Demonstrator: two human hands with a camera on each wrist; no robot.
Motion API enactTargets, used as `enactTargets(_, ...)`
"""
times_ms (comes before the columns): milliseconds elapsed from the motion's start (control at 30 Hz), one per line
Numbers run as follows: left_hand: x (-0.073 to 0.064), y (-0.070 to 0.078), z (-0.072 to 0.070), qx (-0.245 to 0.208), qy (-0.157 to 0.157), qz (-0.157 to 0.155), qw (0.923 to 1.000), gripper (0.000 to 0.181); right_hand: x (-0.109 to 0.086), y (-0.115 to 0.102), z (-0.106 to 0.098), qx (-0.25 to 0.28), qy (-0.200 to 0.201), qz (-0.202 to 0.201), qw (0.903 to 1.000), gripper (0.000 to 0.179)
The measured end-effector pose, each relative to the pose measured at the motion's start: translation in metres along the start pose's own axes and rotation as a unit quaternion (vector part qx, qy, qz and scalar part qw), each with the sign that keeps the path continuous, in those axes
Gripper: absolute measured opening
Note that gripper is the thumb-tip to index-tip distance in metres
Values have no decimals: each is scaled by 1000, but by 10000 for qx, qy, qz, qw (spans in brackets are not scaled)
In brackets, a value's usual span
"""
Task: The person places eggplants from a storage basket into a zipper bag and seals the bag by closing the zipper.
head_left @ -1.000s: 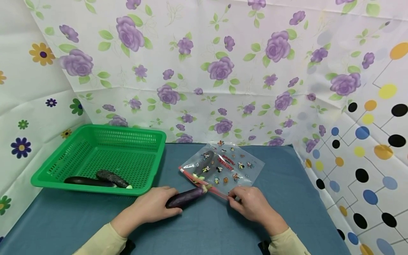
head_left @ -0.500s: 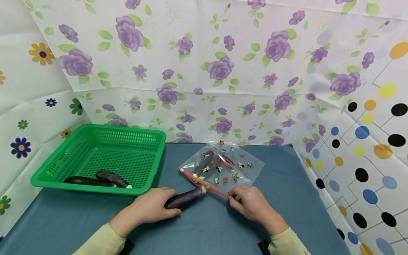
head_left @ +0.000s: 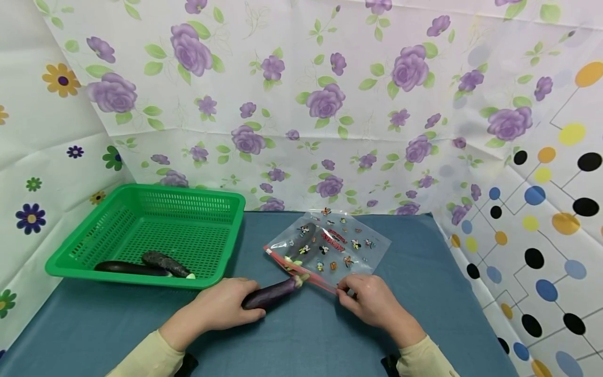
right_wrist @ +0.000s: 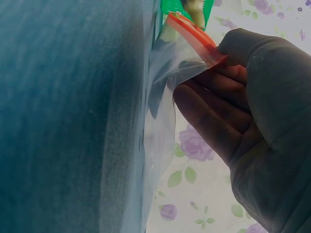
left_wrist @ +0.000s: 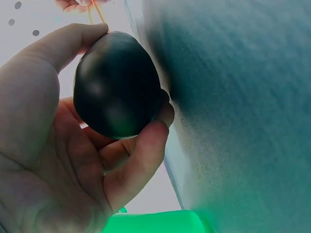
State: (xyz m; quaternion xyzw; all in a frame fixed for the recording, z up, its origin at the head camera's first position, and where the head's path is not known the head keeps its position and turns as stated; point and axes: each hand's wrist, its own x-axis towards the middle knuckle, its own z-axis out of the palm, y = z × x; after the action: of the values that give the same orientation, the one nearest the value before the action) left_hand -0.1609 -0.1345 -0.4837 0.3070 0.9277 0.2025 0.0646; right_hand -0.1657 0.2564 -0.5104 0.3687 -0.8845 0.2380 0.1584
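My left hand [head_left: 228, 303] grips a dark purple eggplant [head_left: 273, 294] by its rounded end, with fingers and thumb curled round it in the left wrist view. Its green stem end points at the mouth of a clear printed zip bag [head_left: 363, 256], close to the red zip strip [head_left: 325, 284]. Pinched between the thumb and fingers of my right hand [head_left: 369, 299] is the near right corner of that strip, also plain in the right wrist view. Inside the bag lies another eggplant [head_left: 303, 242], its pale green stem near the opening.
A green plastic basket [head_left: 235, 225] stands on the left of the blue cloth [head_left: 301, 345], holding two dark eggplants [head_left: 134, 268]. Flowered sheets [head_left: 282, 63] rise behind and at the left, and a dotted sheet [head_left: 532, 225] on the right.
My left hand has drawn slightly left with the eggplant, and its stem end has shifted a little away from the bag's mouth. My right hand has barely moved.
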Motion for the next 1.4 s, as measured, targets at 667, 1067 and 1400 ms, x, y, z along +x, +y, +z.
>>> enactTargets(667, -3, 3, -4, -165, -295, -361, 9988, 26, 0, -1, -1, -95, 36, -87, 9999, 16)
enactTargets(1067, 7, 11, -5, -50, -255, -491, 9985, 25, -1, -1, 0, -199, 102, -117, 9997, 17)
enactTargets(1400, 7, 12, -5, 42, -321, -470, 9984, 28, 0, -2, 0, -209, 157, -82, 9996, 17)
